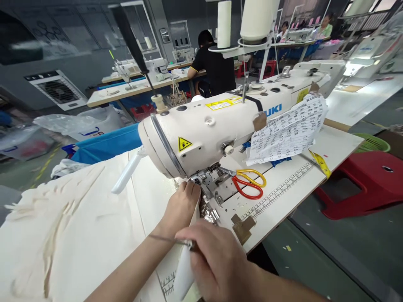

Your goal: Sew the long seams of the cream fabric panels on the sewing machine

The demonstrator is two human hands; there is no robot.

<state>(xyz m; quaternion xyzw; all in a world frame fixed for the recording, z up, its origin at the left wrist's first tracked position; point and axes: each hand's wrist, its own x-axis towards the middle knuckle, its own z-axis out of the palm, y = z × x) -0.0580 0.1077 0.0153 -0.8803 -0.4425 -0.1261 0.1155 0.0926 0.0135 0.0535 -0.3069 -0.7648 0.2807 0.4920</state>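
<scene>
My left hand (182, 205) reaches in under the head of the white sewing machine (195, 130), beside the needle area. Its fingers curl downward, and the fingertips are hidden, so what they pinch does not show. Nearer to me, my right hand (220, 260) is closed around a screwdriver (189, 244); its thin metal shaft points left across my left wrist and looks blurred. Scissors (248, 183) with one yellow and one red handle lie beside the needle plate, blades toward the machine. A strip of white fabric (184, 272) runs below my right hand.
Cream fabric (85, 226) spreads over the table's left side. A black-handled screwdriver (132, 42) stands upright on the machine head. A written paper sheet (288, 130) hangs on the machine arm. A red stool (365, 180) stands at right; a person (217, 63) sits ahead.
</scene>
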